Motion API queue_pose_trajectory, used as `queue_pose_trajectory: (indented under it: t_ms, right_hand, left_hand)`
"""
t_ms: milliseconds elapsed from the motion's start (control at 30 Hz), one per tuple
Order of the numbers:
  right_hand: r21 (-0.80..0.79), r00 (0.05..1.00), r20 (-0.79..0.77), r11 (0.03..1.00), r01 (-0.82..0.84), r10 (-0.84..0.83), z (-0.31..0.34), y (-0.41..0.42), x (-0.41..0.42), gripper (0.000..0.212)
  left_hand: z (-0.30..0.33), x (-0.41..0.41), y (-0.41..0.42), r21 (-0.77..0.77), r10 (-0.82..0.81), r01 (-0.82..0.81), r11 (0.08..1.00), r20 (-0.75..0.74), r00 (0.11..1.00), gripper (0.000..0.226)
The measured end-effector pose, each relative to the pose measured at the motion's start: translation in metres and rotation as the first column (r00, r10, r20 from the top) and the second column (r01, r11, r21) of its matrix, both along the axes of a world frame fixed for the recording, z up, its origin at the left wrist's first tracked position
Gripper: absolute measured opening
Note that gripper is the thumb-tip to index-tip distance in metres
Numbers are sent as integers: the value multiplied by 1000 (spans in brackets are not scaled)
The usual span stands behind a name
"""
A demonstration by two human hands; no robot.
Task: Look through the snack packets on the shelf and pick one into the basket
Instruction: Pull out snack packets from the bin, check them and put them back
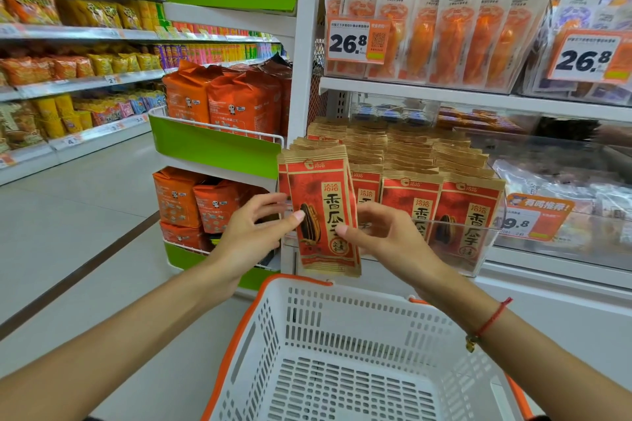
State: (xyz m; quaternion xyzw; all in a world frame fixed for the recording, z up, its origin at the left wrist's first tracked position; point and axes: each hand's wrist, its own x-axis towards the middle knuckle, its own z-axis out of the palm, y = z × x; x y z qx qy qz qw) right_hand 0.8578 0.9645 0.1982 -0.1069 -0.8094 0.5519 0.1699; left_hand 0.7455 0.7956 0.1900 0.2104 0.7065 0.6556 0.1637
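Right now I have both hands on the front red packet (321, 212) of sunflower seeds, lifted out ahead of the rows still standing in the clear tray (492, 232) on the shelf (478, 97). My left hand (254, 232) takes the packet's left edge, thumb on the printed face and the other fingers seemingly behind it, though I cannot see them all. My right hand (386, 232) forms the second grip at the right edge, thumb tip on the face, fingers curled behind. The packet hangs upright between the two grips, directly above the far rim of the white basket (342, 335), which sits below and nearer to me than either hand. There seems to be a second packet tucked just behind the first at the left grip; I cannot tell whether I am holding one or two.

I judge this a light, flat paper bag: stiff enough to keep its shape, easily creased, loose seeds shifting inside. The matt paper should not slip. Pinching the side edges or crimped top seam suits it better than squeezing the middle.
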Motion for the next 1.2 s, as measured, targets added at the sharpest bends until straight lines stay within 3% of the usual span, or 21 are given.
queue_pose_trajectory:
  t_ms: [100,233,400,600,767,933,1133,1200]
  right_hand:
    - [207,983,-118,965,162,-140,0,-5,0,18]
    - [388,955,-253,887,250,-158,2,-12,1,15]
    - [407,967,-233,892,195,-105,-5,-16,-3,23]
    - [228,990,-121,968,101,-75,-16,-14,-5,28]
    - [430,977,-199,889,158,-78,-25,-25,-9,25]
    - [432,976,-209,890,145,-58,-25,-24,-9,32]
    - [289,989,-55,950,-118,140,-20,-14,-4,44]
    - [226,984,-51,962,-155,170,-15,-11,-3,36]
  left_hand:
    - [1,11,3,52,112,-112,992,-2,994,34]
    - [8,26,7,37,-103,105,994,-54,993,39]
    - [6,29,6,-50,-262,260,964,-32,964,61]
    - [5,33,7,-43,-232,232,972,11,973,46]
    - [-5,37,12,30,-171,168,985,148,974,33]
    - [-3,35,10,107,-220,202,974,196,956,30]
    - [-1,23,3,109,-272,258,960,151,950,17]
    - [-2,16,-1,61,-289,283,957,130,948,18]
